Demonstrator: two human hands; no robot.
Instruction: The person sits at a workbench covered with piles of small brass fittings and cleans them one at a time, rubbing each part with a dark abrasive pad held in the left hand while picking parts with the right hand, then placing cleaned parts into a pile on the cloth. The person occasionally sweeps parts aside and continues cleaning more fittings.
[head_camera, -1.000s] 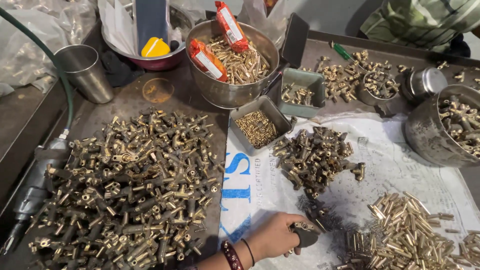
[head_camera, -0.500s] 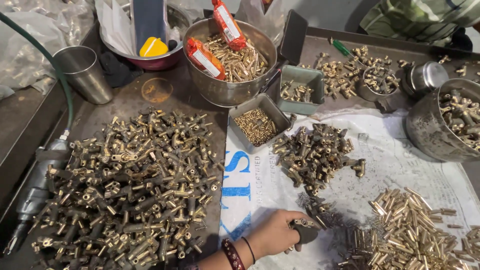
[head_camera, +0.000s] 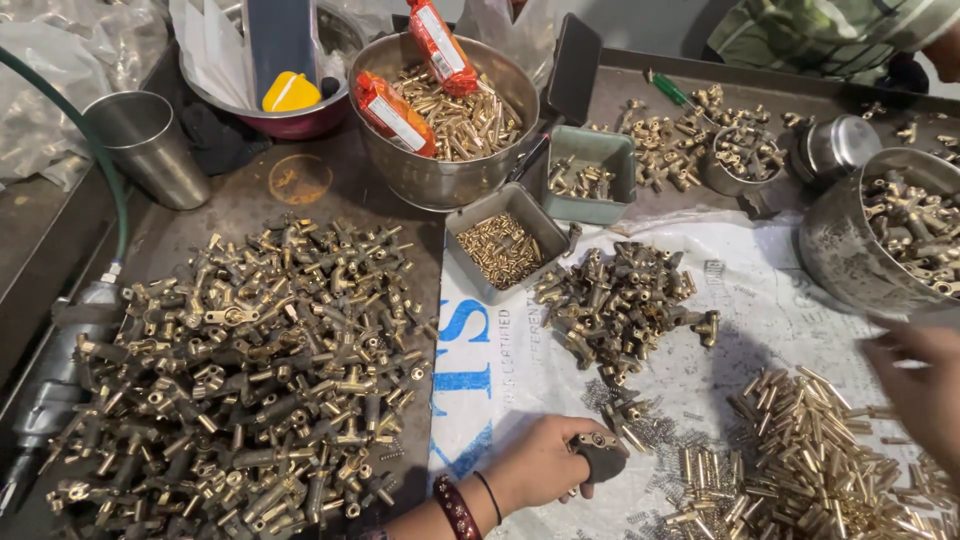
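A small brass valve fitting (head_camera: 598, 441) with a round open bore on top is sitting upright on a dark grey block-shaped holder (head_camera: 603, 462), near the lower edge of the white printed sack. The fitting and holder are resting just beside loose small steel springs (head_camera: 655, 432) and left of a heap of short brass pins (head_camera: 810, 450).

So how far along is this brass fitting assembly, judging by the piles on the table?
Looks done: possibly the big heap of brass T-fittings at left, though that can't be confirmed. In hand: the left hand grips one dark fitting on the white sack; the right hand is blurred over the brass pins. Left: the smaller fitting pile, springs and pins remain loose.
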